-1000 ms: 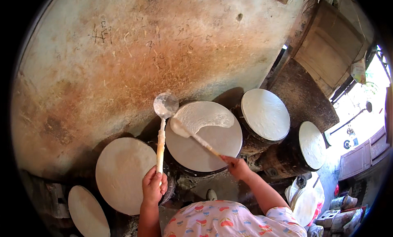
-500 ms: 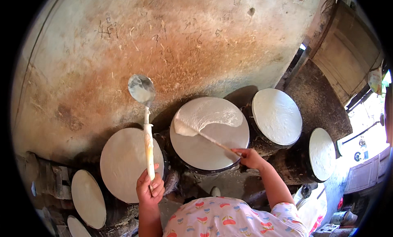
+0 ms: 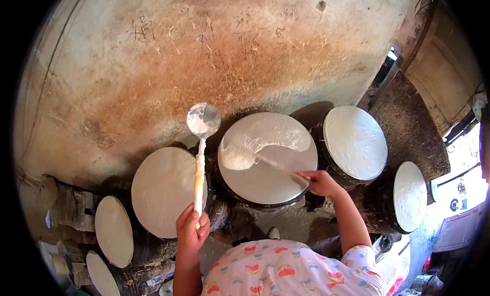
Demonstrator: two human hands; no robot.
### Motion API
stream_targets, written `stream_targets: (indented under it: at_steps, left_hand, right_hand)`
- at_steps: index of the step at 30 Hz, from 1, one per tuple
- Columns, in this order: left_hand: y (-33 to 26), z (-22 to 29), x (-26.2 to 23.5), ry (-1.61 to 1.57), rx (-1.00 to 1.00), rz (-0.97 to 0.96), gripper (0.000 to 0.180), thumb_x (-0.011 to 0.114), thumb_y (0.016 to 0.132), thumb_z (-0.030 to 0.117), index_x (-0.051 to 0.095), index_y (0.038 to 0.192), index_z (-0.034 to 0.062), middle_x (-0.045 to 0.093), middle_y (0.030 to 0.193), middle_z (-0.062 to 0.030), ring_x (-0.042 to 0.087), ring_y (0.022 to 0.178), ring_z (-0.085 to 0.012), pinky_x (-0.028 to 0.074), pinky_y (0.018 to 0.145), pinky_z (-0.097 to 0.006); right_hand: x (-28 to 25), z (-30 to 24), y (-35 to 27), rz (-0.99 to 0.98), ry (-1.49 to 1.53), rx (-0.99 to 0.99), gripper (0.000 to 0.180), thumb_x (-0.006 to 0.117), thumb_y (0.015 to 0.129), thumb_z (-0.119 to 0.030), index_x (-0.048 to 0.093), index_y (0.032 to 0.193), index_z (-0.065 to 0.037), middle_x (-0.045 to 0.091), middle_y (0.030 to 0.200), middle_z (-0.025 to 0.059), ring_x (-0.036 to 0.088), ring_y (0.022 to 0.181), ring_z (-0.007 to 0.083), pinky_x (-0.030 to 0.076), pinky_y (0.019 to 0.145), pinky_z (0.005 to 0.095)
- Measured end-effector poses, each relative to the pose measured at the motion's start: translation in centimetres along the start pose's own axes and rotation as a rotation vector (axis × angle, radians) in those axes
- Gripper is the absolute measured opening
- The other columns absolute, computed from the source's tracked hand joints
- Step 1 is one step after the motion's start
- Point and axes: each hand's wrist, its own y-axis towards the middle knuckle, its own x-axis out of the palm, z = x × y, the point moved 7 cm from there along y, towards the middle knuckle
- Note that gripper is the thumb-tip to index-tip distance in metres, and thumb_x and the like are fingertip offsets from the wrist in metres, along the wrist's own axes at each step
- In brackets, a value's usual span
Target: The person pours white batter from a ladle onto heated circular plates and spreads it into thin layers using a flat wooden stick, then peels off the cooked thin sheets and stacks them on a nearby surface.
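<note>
A ladle (image 3: 199,168) stands upright in my left hand (image 3: 193,228), its fingers wrapped round the pale, batter-smeared handle. The bowl is up, coated with white residue, between the left and middle griddles. My right hand (image 3: 322,183) pinches a thin wooden spreader (image 3: 279,166) over the right front of the middle round griddle (image 3: 270,188). The spreader's far end, blurred by motion, meets pale batter (image 3: 239,154), which lies in a curved band along the griddle's left and far sides. The griddle's front half shows smooth grey.
Left of the middle stands a large round griddle covered in white (image 3: 164,194), with smaller ones (image 3: 113,232) beyond. On the right are two more white-covered griddles (image 3: 356,143), (image 3: 410,196). A stained wall (image 3: 168,81) rises behind. A shoe tip (image 3: 273,232) shows on the floor.
The spreader's far end has swept from the batter's left edge toward the middle, and the batter's near-left end has widened. The ladle has moved right, closer to the middle griddle. The view has shifted slightly.
</note>
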Motion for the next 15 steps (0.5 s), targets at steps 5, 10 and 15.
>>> stream_targets:
  at_steps: [5,10,15]
  left_hand:
    - [0.2,-0.8,2.1,0.003,-0.004,-0.027,0.035,0.052,0.094,0.019,0.052,0.122,-0.0027,0.045,0.066,-0.0013,0.037,0.043,-0.0050,0.030,0.036,-0.018]
    - [-2.3,-0.6,1.0,0.064,0.041,0.022,0.036,0.052,0.095,0.020,0.051,0.123,-0.0027,0.045,0.067,-0.0017,0.037,0.043,-0.0051,0.030,0.036,-0.018]
    - [-2.1,-1.9,2.6,0.090,0.024,0.024,0.036,0.051,0.095,0.019,0.051,0.123,-0.0024,0.046,0.068,-0.0019,0.038,0.043,-0.0052,0.030,0.036,-0.019]
  right_hand:
    - [1.2,-1.9,3.3,-0.047,-0.040,0.003,0.054,0.049,0.076,0.007,0.060,0.126,-0.010,0.066,0.113,0.0097,0.059,0.098,0.0148,0.045,0.088,0.0256]
    - [-0.7,1.1,-0.6,-0.235,0.016,-0.032,0.047,0.051,0.081,0.006,0.061,0.125,-0.009,0.066,0.113,0.0074,0.058,0.099,0.0119,0.045,0.089,0.0245]
    - [-0.2,0.4,2.0,-0.012,0.138,-0.013,0.044,0.050,0.083,0.008,0.063,0.122,-0.008,0.066,0.113,0.0044,0.057,0.099,0.0096,0.045,0.089,0.0234]
